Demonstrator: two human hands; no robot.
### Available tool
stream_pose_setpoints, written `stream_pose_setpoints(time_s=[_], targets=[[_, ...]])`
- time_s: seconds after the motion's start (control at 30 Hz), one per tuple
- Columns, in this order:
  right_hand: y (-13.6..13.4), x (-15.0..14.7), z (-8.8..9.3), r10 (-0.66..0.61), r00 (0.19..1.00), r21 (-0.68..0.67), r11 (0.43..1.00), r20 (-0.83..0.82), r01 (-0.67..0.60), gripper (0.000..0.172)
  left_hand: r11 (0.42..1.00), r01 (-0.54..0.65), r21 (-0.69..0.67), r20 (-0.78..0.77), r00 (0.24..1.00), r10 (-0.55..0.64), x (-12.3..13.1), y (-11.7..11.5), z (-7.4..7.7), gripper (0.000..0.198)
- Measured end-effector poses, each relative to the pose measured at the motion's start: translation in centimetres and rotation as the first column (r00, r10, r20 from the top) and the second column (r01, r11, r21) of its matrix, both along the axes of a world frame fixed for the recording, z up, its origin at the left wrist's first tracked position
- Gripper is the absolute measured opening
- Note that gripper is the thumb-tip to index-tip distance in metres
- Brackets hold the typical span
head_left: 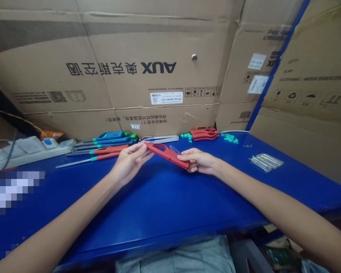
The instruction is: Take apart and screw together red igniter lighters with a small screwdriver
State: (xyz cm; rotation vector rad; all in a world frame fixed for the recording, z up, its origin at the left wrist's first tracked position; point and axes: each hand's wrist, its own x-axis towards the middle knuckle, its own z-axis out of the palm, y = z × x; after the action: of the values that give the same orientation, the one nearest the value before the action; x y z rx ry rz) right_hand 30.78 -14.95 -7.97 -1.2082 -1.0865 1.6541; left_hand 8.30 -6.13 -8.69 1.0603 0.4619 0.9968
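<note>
Above the blue table (170, 204), both of my hands hold a red handle of a long-nozzle lighter (166, 152), tilted down to the right, with no metal rod showing on it. My left hand (130, 159) pinches its left end, beside the finger loop. Its right end is gripped by my right hand (200, 159), thumb on top and fingers beneath. A clear plastic piece (174, 149) shows at the handle's upper edge near my right thumb; I cannot tell how it is seated. Beyond my left hand lie several long lighters with metal rods, including a red lighter (106, 156) and a blue lighter (113, 140).
Thin metal rods (161, 139) lie at the back. Red handles (204, 134) are stacked between small green parts (229, 138). Clear tubes (267, 162) lie at right. A power strip (31, 151) stands at left. Cardboard (125, 45) walls the back.
</note>
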Motion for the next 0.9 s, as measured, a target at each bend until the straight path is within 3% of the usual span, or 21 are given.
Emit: stream_pose_setpoints(time_s=[0.3, 0.57, 0.9], targets=[[-0.09, -0.06, -0.14, -0.018, 0.999, 0.060, 0.998, 0.051, 0.015, 0.039, 0.999, -0.029, 0.026, 0.021, 0.999, 0.028, -0.08, 0.52, -0.31, 0.020], [0.03, 0.05, -0.64, -0.172, 0.909, 0.260, 0.963, 0.379, 0.074, 0.048, 0.993, -0.103, 0.048, -0.015, 0.994, 0.104, -0.22, 0.76, -0.62, 0.023], [-0.20, -0.43, -0.22, -0.201, 0.890, 0.283, 0.955, 0.409, 0.085, 0.048, 0.987, -0.159, 0.021, 0.016, 0.987, 0.158, -0.11, 0.79, -0.40, 0.031]])
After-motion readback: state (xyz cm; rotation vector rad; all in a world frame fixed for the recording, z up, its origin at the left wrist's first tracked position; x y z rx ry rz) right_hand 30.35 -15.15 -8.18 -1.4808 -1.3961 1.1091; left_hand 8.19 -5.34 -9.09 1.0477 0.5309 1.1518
